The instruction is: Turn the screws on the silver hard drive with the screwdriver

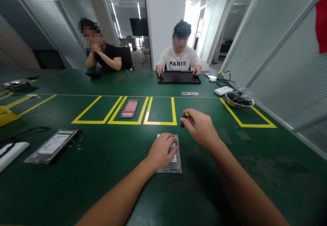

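Note:
A silver hard drive [177, 166] lies flat on the green table in front of me. My left hand [163, 149] rests over its top face, fingers bent and pressed against it, hiding much of the label. In my right hand [200, 125] is a small black and yellow screwdriver [183, 119], gripped by the handle between thumb and fingers. Its thin shaft slants down to the drive's upper right corner. Whether the tip sits in a screw is too small to make out.
Another hard drive [57, 142] lies at left, small loose bits [79, 143] beside it. Yellow tape outlines [160, 123] mark the table; a blurred pinkish object [130, 108] lies within one. A metal bowl [240, 103] stands right. Across sit two people, one holding a black panel [179, 77].

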Available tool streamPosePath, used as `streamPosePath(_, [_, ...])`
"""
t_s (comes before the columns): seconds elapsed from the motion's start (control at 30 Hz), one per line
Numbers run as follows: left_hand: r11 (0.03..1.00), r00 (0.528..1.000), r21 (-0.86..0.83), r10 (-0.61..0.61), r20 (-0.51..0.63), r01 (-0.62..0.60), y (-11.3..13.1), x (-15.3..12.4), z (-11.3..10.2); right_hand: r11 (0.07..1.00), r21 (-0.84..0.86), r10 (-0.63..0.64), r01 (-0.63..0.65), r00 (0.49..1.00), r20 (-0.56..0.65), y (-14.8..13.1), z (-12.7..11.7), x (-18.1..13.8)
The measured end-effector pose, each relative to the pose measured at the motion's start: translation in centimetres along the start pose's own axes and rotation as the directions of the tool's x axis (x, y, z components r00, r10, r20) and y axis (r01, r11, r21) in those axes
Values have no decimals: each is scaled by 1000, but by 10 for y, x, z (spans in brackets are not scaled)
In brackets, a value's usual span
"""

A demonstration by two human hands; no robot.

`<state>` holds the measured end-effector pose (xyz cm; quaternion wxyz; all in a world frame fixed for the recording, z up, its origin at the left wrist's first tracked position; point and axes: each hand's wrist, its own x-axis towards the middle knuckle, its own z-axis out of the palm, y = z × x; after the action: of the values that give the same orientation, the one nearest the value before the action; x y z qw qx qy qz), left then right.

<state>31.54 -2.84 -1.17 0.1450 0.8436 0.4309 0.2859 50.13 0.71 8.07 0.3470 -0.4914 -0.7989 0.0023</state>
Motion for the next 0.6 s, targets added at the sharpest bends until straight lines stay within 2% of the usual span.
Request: streamPosePath(0.6, [1000, 1000, 0, -5, 2, 5, 1, 0, 0, 999, -26, 44, -43, 999, 7, -2, 0, 0])
